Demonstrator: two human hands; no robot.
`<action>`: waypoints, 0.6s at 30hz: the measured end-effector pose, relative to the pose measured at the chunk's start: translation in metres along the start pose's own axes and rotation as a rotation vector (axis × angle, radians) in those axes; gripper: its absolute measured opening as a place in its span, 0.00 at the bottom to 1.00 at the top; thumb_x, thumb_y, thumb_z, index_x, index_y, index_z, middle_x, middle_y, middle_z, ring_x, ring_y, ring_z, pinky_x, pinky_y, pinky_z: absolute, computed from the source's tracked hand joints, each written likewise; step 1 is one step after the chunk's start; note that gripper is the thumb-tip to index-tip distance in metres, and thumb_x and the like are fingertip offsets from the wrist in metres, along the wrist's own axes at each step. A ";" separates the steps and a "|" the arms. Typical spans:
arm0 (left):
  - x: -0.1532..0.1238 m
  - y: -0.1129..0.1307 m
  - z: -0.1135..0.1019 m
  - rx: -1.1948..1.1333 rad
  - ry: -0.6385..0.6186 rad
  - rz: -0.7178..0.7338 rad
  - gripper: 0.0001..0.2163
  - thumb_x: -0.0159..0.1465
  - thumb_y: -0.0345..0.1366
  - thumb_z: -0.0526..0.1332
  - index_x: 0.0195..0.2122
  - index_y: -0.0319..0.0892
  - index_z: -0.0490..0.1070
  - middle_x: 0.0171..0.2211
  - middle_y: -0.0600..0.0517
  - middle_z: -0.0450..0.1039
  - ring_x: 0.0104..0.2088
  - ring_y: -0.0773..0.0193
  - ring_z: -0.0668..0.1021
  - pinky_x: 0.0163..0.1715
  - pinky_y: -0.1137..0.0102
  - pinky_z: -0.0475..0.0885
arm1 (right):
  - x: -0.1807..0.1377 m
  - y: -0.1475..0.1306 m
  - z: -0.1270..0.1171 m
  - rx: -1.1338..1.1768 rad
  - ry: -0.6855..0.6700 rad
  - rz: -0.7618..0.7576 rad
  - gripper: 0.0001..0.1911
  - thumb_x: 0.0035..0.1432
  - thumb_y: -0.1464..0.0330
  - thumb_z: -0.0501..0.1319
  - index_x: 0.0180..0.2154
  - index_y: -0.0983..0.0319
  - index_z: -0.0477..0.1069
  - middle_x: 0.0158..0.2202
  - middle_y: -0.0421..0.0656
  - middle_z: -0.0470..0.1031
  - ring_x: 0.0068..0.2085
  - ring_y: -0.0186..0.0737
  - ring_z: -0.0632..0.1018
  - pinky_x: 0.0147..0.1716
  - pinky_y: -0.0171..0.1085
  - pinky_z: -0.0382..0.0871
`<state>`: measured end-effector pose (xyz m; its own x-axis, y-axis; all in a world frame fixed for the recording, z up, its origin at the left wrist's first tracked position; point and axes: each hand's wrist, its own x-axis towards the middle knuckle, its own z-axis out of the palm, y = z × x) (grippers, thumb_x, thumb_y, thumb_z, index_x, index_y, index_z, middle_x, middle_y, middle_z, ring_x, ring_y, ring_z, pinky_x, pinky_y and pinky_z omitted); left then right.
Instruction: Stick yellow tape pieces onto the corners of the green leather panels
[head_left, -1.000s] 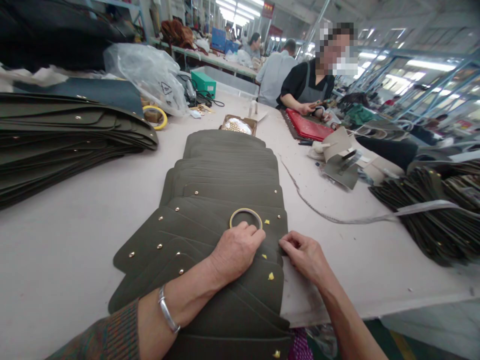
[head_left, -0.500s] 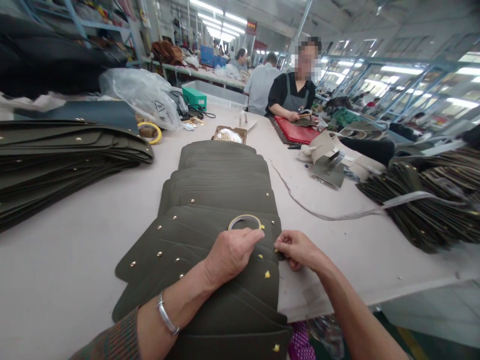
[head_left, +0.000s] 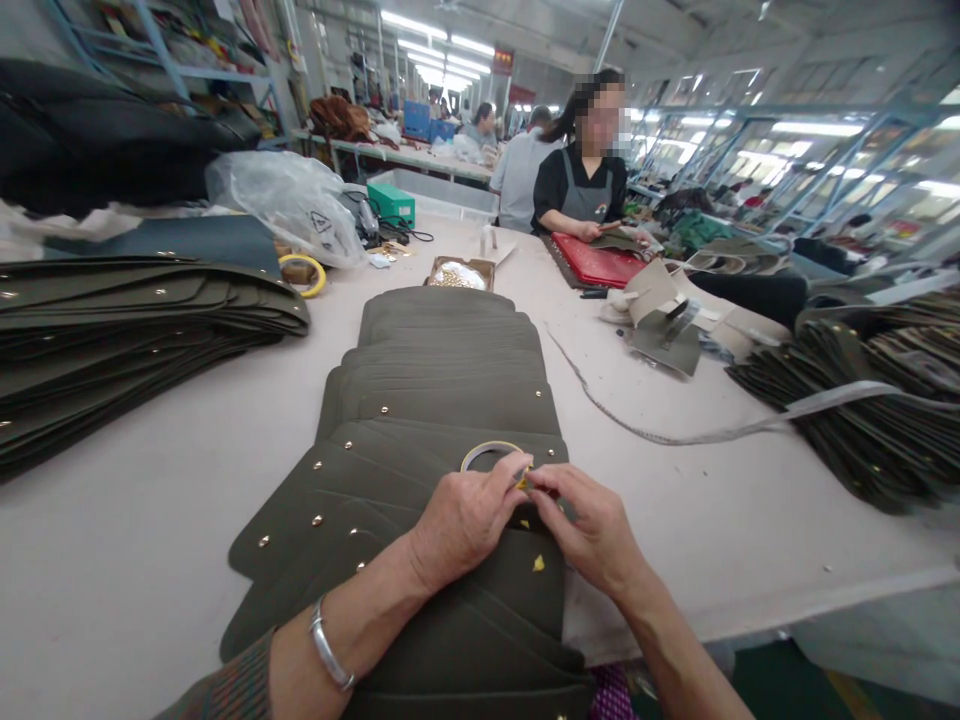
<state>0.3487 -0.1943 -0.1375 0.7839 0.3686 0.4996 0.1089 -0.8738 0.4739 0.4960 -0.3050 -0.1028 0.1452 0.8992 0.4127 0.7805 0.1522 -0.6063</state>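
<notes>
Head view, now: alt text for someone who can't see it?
Left hand holds a tape roll over overlapping dark green panels; the right hand has its fingertips at the roll's edge. Dark stacks lie either side on a pale table; beyond, a co-worker is by a red pad.

Holds the left forearm (head_left: 364, 610) slanting up and rightward from the lower left, clad in a dark ribbed knit sleeve (head_left: 240, 690) flecked with colour, with a curved silver-coloured metal bangle (head_left: 328, 645) near the wrist. Turns the back of the bare left hand (head_left: 463, 522) upward, fingers curled in a grip, index finger pointing forward and right. Slants the bare right forearm (head_left: 675, 630) up and leftward. Points the thumb and index finger of the right hand (head_left: 598, 520) leftward, tips close together, just beside the left fingertips; contact unclear.
</notes>
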 end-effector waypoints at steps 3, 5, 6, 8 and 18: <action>-0.001 0.000 0.001 -0.004 -0.015 0.002 0.16 0.69 0.35 0.51 0.57 0.41 0.56 0.43 0.48 0.77 0.38 0.63 0.81 0.38 0.69 0.76 | 0.000 0.002 0.006 -0.047 0.005 -0.058 0.10 0.62 0.74 0.53 0.38 0.59 0.72 0.35 0.44 0.77 0.38 0.39 0.77 0.39 0.37 0.71; -0.002 0.002 0.000 -0.022 -0.040 -0.007 0.14 0.69 0.34 0.52 0.55 0.42 0.58 0.41 0.50 0.77 0.37 0.63 0.80 0.36 0.70 0.75 | -0.001 0.004 0.010 -0.098 0.016 -0.093 0.09 0.61 0.75 0.53 0.36 0.60 0.71 0.31 0.43 0.76 0.34 0.37 0.77 0.35 0.35 0.71; -0.002 0.003 -0.001 -0.036 -0.060 -0.012 0.12 0.69 0.34 0.52 0.53 0.42 0.60 0.40 0.51 0.77 0.36 0.64 0.80 0.36 0.71 0.75 | -0.003 0.005 0.011 -0.128 0.035 -0.107 0.09 0.60 0.75 0.53 0.34 0.60 0.70 0.30 0.42 0.76 0.32 0.37 0.76 0.33 0.35 0.70; -0.001 0.005 -0.003 -0.059 -0.103 -0.014 0.08 0.69 0.33 0.52 0.49 0.43 0.63 0.38 0.52 0.76 0.36 0.65 0.79 0.35 0.72 0.73 | -0.006 0.006 0.014 -0.180 0.086 -0.110 0.08 0.59 0.76 0.54 0.32 0.60 0.70 0.28 0.41 0.75 0.30 0.36 0.76 0.30 0.33 0.69; 0.004 0.009 -0.009 0.129 -0.055 0.111 0.13 0.69 0.32 0.47 0.30 0.42 0.67 0.24 0.54 0.67 0.24 0.69 0.69 0.22 0.75 0.62 | -0.010 0.002 0.023 0.240 0.113 0.505 0.08 0.53 0.65 0.59 0.25 0.61 0.71 0.19 0.39 0.73 0.21 0.34 0.73 0.22 0.32 0.67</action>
<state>0.3478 -0.1975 -0.1249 0.8271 0.2529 0.5020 0.0943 -0.9429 0.3195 0.4821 -0.3043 -0.1231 0.5390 0.8371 0.0933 0.4390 -0.1847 -0.8793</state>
